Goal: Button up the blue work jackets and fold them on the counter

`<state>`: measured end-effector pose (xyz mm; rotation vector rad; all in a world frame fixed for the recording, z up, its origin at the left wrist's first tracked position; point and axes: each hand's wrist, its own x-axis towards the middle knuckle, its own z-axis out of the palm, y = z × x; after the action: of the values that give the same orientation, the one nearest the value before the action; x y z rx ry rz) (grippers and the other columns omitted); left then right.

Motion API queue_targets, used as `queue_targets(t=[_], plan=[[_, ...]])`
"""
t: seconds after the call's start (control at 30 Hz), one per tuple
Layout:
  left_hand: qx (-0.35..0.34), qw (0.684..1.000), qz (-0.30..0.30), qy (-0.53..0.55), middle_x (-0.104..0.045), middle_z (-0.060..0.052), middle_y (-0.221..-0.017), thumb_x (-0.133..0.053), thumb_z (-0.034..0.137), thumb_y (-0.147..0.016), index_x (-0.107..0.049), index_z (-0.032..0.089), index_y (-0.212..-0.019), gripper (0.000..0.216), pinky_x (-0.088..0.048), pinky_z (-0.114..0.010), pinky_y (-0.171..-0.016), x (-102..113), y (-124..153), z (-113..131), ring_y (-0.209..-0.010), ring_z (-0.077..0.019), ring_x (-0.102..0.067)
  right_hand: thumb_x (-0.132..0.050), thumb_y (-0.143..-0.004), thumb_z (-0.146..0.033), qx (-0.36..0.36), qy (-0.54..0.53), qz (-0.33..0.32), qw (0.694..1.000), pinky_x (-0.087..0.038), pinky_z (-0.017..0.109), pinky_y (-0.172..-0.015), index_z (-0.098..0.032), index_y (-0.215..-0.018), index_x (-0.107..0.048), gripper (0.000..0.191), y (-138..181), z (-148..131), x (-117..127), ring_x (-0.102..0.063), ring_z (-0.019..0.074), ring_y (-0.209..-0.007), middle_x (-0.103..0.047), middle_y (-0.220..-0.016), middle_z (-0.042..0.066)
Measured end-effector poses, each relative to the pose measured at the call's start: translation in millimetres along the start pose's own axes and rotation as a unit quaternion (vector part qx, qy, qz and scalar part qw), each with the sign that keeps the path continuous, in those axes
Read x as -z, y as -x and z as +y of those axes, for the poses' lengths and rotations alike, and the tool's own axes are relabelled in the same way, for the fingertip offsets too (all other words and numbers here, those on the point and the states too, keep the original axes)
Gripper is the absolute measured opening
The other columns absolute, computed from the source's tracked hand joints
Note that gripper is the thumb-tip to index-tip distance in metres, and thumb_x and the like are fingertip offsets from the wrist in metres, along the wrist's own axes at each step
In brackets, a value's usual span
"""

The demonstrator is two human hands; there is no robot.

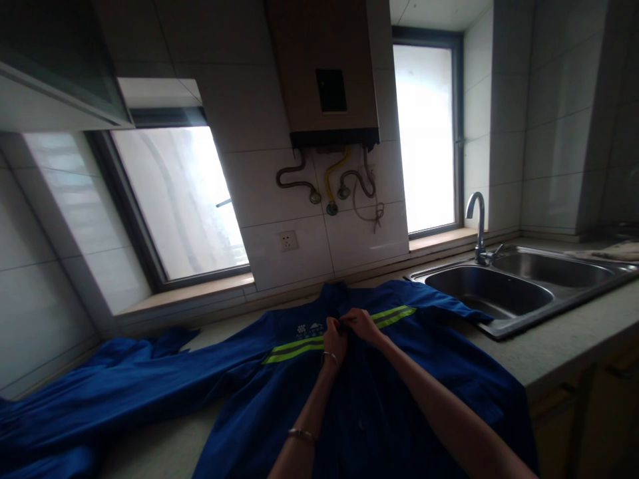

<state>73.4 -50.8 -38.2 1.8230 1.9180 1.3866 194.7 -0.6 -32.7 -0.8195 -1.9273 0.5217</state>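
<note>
A blue work jacket (294, 382) with yellow-green reflective stripes across the chest lies spread on the countertop, its collar toward the wall. My left hand (336, 337) is closed on the front edge of the jacket just below the collar. Right beside it, my right hand (360, 322) pinches the same front opening. The fingertips of both hands meet there, and whatever small fastening lies between them is too dark to make out. White lettering (309, 330) shows on the chest left of my hands.
More blue cloth (90, 379) is heaped at the counter's left end. A double steel sink (544, 299) with a faucet (479, 226) is at the right, one sleeve reaching its rim. On the wall hang a water heater (327, 73) with pipes and a socket (287, 241).
</note>
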Motion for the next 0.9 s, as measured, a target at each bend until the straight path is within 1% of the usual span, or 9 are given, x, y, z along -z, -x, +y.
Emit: queue_targets(t=[0.13, 0.23, 0.37, 0.43, 0.57, 0.7, 0.77, 0.9], plan=[[0.004, 1.000, 0.017, 0.001, -0.051, 0.003, -0.065, -0.052, 0.007, -0.070, -0.037, 0.022, -0.079, 0.023, -0.035, -0.025, -0.059, -1.7, 0.2, 0.0, -0.062, -0.0159, -0.055, -0.056, -0.074, -0.013, -0.020, -0.011, 0.017, 1.000, -0.048, 0.028, -0.076, -0.019, -0.087, -0.073, 0.023, -0.3, -1.5, -2.2, -0.063, 0.0177, -0.079, -0.069, -0.085, 0.005], [0.012, 1.000, 0.027, 0.007, -0.048, 0.004, -0.064, -0.054, 0.008, -0.069, -0.036, 0.022, -0.077, 0.024, -0.035, -0.025, -0.060, -2.3, -1.3, -3.0, -0.062, -0.0153, -0.053, -0.056, -0.074, -0.013, -0.010, -0.024, 0.025, 0.999, -0.048, 0.028, -0.078, -0.018, -0.083, -0.073, 0.021, 0.8, -4.4, -1.0, -0.064, 0.0175, -0.080, -0.070, -0.084, 0.005], [0.012, 0.999, 0.023, 0.027, -0.051, 0.004, -0.067, -0.056, 0.007, -0.065, -0.037, 0.022, -0.076, 0.026, -0.038, -0.024, -0.062, 0.2, -4.8, -9.5, -0.064, -0.0140, -0.054, -0.056, -0.074, -0.013, 0.008, -0.032, 0.027, 0.999, -0.048, 0.028, -0.077, -0.019, -0.083, -0.073, 0.020, 2.3, -9.1, 2.7, -0.064, 0.0175, -0.081, -0.070, -0.084, 0.004], [0.011, 0.999, 0.018, 0.038, -0.053, 0.004, -0.069, -0.058, 0.007, -0.063, -0.038, 0.022, -0.076, 0.028, -0.039, -0.024, -0.063, 2.0, -6.8, -12.8, -0.065, -0.0136, -0.055, -0.056, -0.075, -0.015, 0.005, -0.037, 0.008, 0.999, -0.049, 0.028, -0.078, -0.019, -0.085, -0.073, 0.020, 1.9, -8.3, 5.5, -0.064, 0.0182, -0.082, -0.071, -0.086, 0.004], [0.010, 0.998, 0.006, 0.054, -0.054, 0.005, -0.066, -0.061, 0.007, -0.061, -0.039, 0.022, -0.073, 0.029, -0.041, -0.023, -0.062, 5.1, -11.0, -18.2, -0.064, -0.0132, -0.056, -0.057, -0.074, -0.018, -0.001, -0.046, -0.062, 0.997, -0.049, 0.030, -0.080, -0.020, -0.090, -0.073, 0.023, 0.0, -0.7, 13.3, -0.065, 0.0198, -0.085, -0.071, -0.091, 0.004], [0.016, 0.998, -0.001, 0.067, -0.055, 0.006, -0.064, -0.065, 0.009, -0.059, -0.040, 0.021, -0.071, 0.030, -0.042, -0.024, -0.062, 7.3, -14.3, -21.5, -0.064, -0.0136, -0.058, -0.061, -0.066, -0.015, 0.027, -0.023, -0.108, 0.993, -0.048, 0.030, -0.081, -0.019, -0.102, -0.069, 0.037, 0.8, 0.3, 19.6, -0.064, 0.0202, -0.090, -0.069, -0.099, 0.004], [0.022, 0.997, -0.004, 0.072, -0.057, 0.006, -0.064, -0.066, 0.009, -0.059, -0.042, 0.021, -0.071, 0.030, -0.043, -0.024, -0.062, 7.8, -15.4, -22.3, -0.064, -0.0142, -0.059, -0.061, -0.063, -0.012, 0.044, 0.000, -0.109, 0.993, -0.047, 0.029, -0.082, -0.018, -0.103, -0.068, 0.041, 2.0, -3.6, 19.5, -0.063, 0.0201, -0.091, -0.069, -0.100, 0.005], [0.041, 0.996, -0.022, 0.081, -0.064, 0.003, -0.065, -0.069, 0.009, -0.059, -0.049, 0.019, -0.079, 0.030, -0.045, -0.025, -0.062, 7.5, -17.1, -22.8, -0.066, -0.0163, -0.064, -0.056, -0.062, -0.007, 0.054, 0.031, -0.081, 0.995, -0.046, 0.028, -0.082, -0.017, -0.100, -0.069, 0.041, 2.8, -9.7, 14.1, -0.063, 0.0194, -0.090, -0.069, -0.098, 0.004]])
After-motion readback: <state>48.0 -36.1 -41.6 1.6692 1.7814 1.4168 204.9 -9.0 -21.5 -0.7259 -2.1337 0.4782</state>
